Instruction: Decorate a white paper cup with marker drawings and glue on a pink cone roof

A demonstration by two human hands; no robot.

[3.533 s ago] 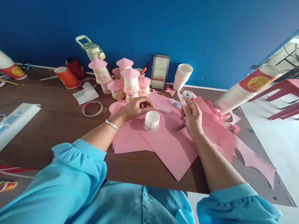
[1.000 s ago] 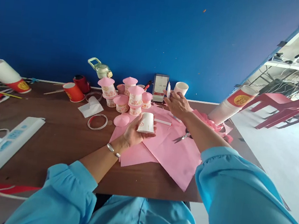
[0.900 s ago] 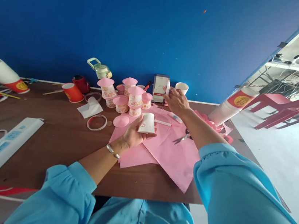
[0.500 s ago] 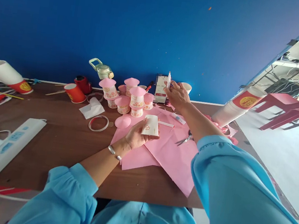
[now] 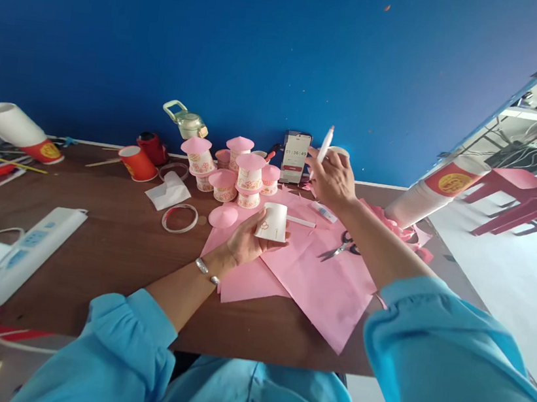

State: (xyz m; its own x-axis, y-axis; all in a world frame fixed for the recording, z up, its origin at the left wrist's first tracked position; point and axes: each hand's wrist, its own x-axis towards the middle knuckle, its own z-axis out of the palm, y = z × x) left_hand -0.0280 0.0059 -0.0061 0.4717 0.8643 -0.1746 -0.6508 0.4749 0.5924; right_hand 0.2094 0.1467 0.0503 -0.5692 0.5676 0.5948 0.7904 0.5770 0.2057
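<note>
1. From where I stand, the person's left hand [image 5: 248,238] grips a small white paper cup [image 5: 273,221], fingers curled beneath and behind it; a flower outline in orange-brown shows on the cup's side.
2. The right hand [image 5: 336,180] is raised beyond and to the right of the left hand, pinching a white marker [image 5: 325,144] that points upward at a tilt.
3. Just left of the right hand, a phone [image 5: 295,157] leans on the blue wall, its screen reading "01:36:49"; the smaller text is illegible.
4. Beyond the left hand stand decorated cups with pink cone tops [image 5: 249,175], printed or drawn with flowers.
5. Under both hands lies pink paper [image 5: 319,300], with open scissors [image 5: 335,253] nearer me than the right hand and a labelled tube [image 5: 325,213], lettering too small to read, just below it.
6. Well right of the right hand, a stack of cups [image 5: 452,179] wears a red band with a yellow emblem whose characters I cannot make out.
</note>
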